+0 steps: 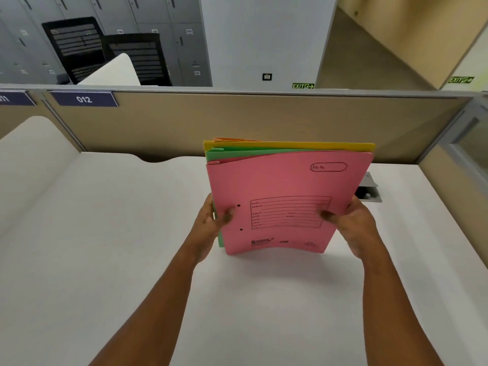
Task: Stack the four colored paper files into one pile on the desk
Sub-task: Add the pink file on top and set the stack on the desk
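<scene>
Both hands hold a bundle of paper files upright over the white desk (118, 233), bottom edge close to the surface. The pink file (285, 186) faces me with a printed form on its cover. Behind it show the top edges of a green file (224, 154), a yellow file (303, 146) and a sliver of an orange file (229, 139). My left hand (211, 225) grips the bundle's left edge, thumb on the pink cover. My right hand (353, 225) grips the right edge, thumb also on the cover.
A beige partition (237, 120) with a "012" label (84, 99) bounds the desk's far side. A grey cable hatch (368, 190) sits in the desk just behind the files on the right. A glass side panel (470, 143) stands at right. Office chairs and lockers lie beyond.
</scene>
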A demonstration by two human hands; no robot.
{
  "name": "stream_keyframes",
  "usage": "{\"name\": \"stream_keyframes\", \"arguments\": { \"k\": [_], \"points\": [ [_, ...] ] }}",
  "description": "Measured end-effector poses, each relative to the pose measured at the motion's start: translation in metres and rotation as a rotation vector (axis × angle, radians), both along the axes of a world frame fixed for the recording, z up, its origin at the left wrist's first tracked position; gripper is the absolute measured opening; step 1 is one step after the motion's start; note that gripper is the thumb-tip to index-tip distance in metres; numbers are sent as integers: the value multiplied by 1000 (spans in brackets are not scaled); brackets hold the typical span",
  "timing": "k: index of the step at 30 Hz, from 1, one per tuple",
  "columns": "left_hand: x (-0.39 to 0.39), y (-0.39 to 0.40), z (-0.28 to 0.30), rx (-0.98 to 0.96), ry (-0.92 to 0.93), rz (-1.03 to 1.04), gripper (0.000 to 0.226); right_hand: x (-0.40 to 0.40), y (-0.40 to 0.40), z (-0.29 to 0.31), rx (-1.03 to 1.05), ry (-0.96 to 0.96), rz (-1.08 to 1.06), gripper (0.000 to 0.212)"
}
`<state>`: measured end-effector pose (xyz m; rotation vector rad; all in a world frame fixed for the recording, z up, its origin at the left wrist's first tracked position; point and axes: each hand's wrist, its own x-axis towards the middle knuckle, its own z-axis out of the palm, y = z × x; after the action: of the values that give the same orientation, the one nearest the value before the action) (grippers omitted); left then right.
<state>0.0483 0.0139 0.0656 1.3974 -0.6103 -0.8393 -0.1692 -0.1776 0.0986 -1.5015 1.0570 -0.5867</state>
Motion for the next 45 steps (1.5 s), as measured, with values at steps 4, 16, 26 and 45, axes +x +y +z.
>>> {"name": "stream_keyframes", "arguments": {
  "k": [4, 16, 26, 45],
  "points": [
    [-4, -3, -1, 42, -59, 26, 82, -3, 2, 2, -67, 66, 69, 45],
    [-15, -15, -13, 75, -158, 105, 44, 2, 16, -10, -189, 62, -59, 45],
    [-23, -17, -34, 199, -174, 35, 54, -8, 15, -43, -77, 185, -125, 43],
    [-123, -111, -79, 545, 92, -345, 32, -149, -64, -83, 119, 455, -291, 49]
  ]
}}
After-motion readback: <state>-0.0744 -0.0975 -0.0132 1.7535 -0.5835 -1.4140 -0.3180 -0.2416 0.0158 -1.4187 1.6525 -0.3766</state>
